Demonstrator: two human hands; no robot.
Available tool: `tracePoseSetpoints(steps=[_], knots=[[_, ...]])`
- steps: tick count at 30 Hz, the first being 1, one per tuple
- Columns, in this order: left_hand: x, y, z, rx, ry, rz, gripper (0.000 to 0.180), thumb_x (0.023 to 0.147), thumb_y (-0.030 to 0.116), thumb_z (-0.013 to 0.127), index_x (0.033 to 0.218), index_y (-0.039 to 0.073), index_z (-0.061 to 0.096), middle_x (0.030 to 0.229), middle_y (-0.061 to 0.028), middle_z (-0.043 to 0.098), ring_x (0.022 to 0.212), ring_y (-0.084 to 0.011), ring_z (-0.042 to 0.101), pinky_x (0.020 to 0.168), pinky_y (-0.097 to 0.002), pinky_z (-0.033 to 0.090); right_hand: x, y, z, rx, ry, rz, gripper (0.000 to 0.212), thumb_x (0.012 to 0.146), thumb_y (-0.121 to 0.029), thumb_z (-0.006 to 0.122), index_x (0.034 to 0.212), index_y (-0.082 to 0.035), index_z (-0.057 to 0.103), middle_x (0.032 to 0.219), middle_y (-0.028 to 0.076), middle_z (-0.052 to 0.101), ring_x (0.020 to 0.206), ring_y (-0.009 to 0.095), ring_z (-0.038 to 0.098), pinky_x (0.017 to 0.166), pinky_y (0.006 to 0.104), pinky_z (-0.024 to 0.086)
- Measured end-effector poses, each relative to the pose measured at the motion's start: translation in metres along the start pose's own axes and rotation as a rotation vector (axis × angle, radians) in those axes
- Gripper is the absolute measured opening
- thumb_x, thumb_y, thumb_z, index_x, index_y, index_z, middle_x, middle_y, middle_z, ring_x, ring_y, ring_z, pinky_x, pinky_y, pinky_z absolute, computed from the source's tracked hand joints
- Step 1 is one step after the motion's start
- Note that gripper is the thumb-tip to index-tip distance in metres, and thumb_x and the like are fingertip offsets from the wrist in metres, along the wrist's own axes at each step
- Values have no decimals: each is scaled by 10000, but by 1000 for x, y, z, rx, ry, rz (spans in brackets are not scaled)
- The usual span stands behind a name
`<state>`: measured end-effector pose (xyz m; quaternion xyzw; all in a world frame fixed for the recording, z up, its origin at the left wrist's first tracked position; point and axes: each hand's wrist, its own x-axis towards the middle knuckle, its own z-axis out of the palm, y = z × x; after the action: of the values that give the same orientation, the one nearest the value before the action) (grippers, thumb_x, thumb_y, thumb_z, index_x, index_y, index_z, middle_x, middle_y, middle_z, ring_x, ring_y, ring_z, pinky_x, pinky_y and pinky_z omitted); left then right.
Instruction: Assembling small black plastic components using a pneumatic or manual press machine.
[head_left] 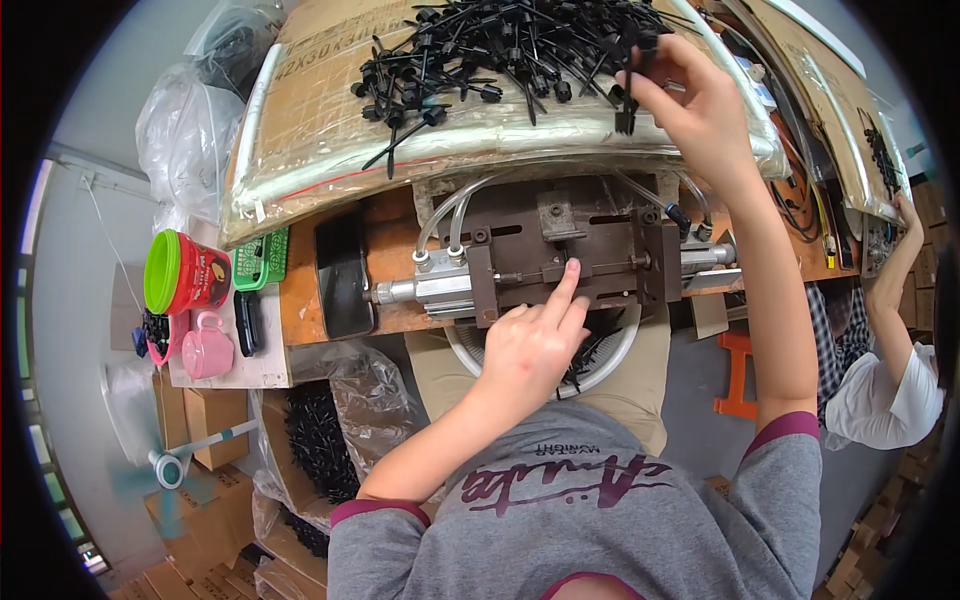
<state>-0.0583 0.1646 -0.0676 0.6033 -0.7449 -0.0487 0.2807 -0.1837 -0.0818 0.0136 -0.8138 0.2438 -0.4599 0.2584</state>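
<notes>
My left hand [532, 345] reaches over the dark metal clamping jig [520, 215], index finger stretched out with its tip at the jig's middle slot. The other fingers are partly bent, and I see nothing held in them. My right hand [705, 115] is raised at the right end of a heap of black plastic parts [510, 50], each with a thin stem and a round head. Between its thumb and fingers hangs a black plastic part [627, 105]. Silver air cylinders [442, 288] flank the jig, with clear hoses running to them.
The heap lies on plastic-wrapped cardboard [310, 130]. Left of the jig are a phone [342, 275], a green basket [262, 258], a red tub [205, 275] and a pink cup [208, 345]. A white-rimmed container [610, 375] sits below the jig. Another person [885, 395] works at right.
</notes>
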Motion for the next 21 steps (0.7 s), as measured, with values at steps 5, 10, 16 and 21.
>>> tracePoseSetpoints(steps=[5,10,16,21], knots=[[60,4,-23,-94,426,56,408,770,145,825,1145,52,691,1223,-108,681,882,-243,678,802,-336,565,10,11,-1,262,-38,399,171,912,-167,727,1023,-55,663,730,-41,571,663,38,479,604,205,359],[118,-21,-13,145,429,201,296,796,90,761,1087,61,715,1162,-91,684,995,-277,656,884,-371,548,39,25,5,567,-2,485,101,906,-116,702,959,-49,648,762,14,615,702,126,571,638,274,473],[97,-22,-57,-768,420,-114,455,857,-51,742,1294,-26,621,1226,-145,669,1109,-205,671,893,-329,596,-13,-37,-15,904,-221,517,202,1023,-184,592,1127,-13,624,872,-20,576,682,15,434,556,187,356],[66,-8,-44,-983,315,-150,333,811,-66,750,1132,21,740,978,-69,737,879,-138,736,760,-258,604,-80,-54,0,1161,-188,806,322,1056,-176,507,1243,77,574,1057,64,623,695,61,521,489,185,418]])
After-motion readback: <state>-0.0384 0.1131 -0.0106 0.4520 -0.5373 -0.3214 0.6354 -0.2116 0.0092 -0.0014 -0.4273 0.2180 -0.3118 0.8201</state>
